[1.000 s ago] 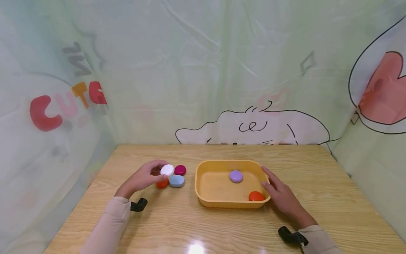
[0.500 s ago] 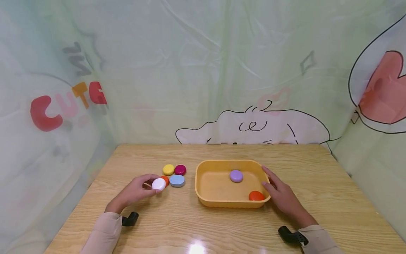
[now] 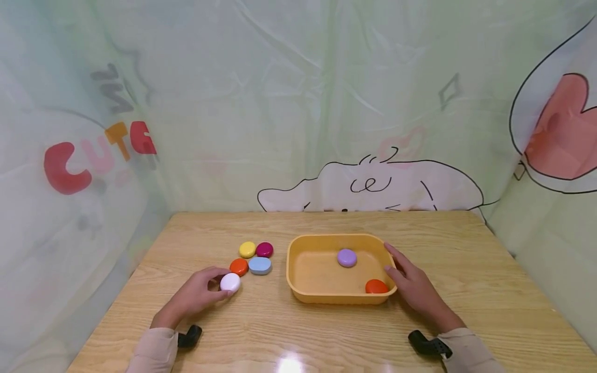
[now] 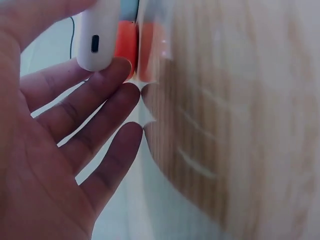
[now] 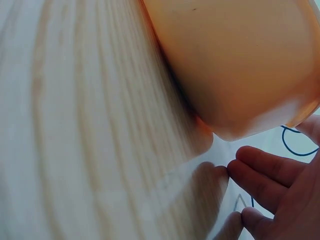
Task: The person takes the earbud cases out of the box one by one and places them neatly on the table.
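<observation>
In the head view my left hand (image 3: 200, 295) pinches a round white case (image 3: 230, 283) between thumb and fingers. A small dark slot shows in the edge of the white case (image 4: 95, 42) in the left wrist view; whether it touches the table I cannot tell. Just beyond it lies an orange-red round piece (image 3: 239, 267), beside a light blue oval piece (image 3: 260, 266). Behind these are a yellow round piece (image 3: 247, 249) and a magenta one (image 3: 265, 249). My right hand (image 3: 415, 290) touches the right rim of a yellow-orange tray (image 3: 336, 299), its fingers fairly straight.
Inside the tray sit a purple round piece (image 3: 347, 258) near the back and a red-orange piece (image 3: 376, 287) in the front right corner. The wooden table (image 3: 261, 336) ends at a printed curtain (image 3: 298, 129) behind and at both sides.
My left hand has drawn the white case back toward me and slightly left, off the group, uncovering the yellow and orange-red pieces. The right hand stays at the tray.
</observation>
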The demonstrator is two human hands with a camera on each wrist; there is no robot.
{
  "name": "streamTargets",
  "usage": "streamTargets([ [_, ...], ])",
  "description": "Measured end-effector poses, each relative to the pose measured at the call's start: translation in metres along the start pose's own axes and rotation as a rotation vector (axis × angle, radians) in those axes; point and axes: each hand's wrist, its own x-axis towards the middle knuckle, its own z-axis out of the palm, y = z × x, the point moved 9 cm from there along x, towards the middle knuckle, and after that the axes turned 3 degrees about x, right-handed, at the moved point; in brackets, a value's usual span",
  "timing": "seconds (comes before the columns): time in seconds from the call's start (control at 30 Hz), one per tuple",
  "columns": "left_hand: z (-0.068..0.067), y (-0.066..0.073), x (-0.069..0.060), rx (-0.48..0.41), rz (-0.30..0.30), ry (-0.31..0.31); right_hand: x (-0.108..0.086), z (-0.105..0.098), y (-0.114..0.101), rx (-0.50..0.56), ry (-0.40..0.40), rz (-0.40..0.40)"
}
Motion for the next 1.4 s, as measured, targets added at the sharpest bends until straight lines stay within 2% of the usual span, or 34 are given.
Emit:
streamTargets([
  [0.2, 0.0, 0.004, -0.002, 0.064, 0.012, 0.027, -0.001, -0.001, -0.002, 0.017, -0.006, -0.001],
  [0.47, -0.002, 0.013, -0.006, 0.178, 0.056, 0.064, -0.001, 0.0, -0.003, 0.016, -0.009, -0.003],
  [0.7, -0.004, 0.012, -0.005, 0.214, 0.026, 0.082, 0.0, -0.002, -0.004, 0.005, 0.012, -0.037],
  [0.9, -0.002, 0.009, -0.002, 0.206, 0.012, 0.087, 0.0, -0.002, -0.005, 0.004, 0.006, -0.036],
  [1.03, -0.001, 0.01, 0.001, 0.167, 0.015, 0.073, -0.001, -0.002, -0.005, 0.008, 0.007, -0.038],
  [1.23, -0.007, 0.012, 0.002, 0.113, 0.003, 0.09, -0.003, 0.002, -0.005, 0.022, -0.022, -0.053],
  [1.4, -0.011, 0.021, 0.006, 0.063, 0.041, 0.103, -0.004, 0.003, -0.006, 0.026, -0.03, -0.057],
])
